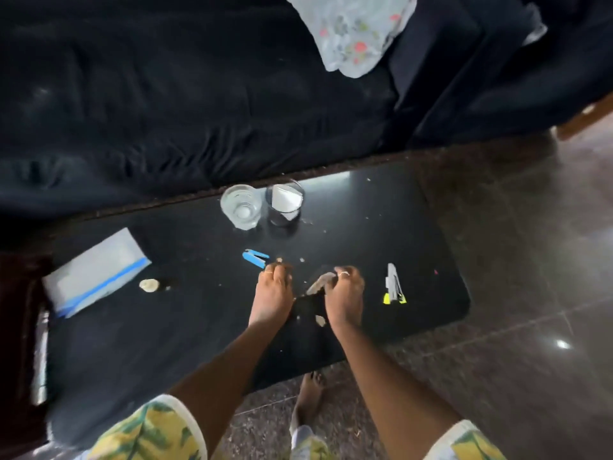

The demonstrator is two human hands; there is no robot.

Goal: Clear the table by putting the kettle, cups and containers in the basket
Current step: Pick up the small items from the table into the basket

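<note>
On the black table (414, 227), a clear glass cup (240, 206) and a dark cup with white inside (285, 202) stand side by side near the far edge. A white flat container with a blue stripe (96, 272) lies at the left end. Both hands are at the table's middle, well short of the cups. My left hand (272, 293) has its fingers curled down onto small crumbs, and what it holds is hidden. My right hand (345, 297) pinches a grey-brown scrap (320, 282) just above the tabletop. No kettle or basket is in view.
A blue stapler (254, 258) lies just beyond my left hand, and a grey and yellow stapler (393, 288) right of my right hand. A pale lump (149, 285) and crumbs dot the table. A dark sofa (199, 94) with a floral cloth (351, 31) runs along the far side.
</note>
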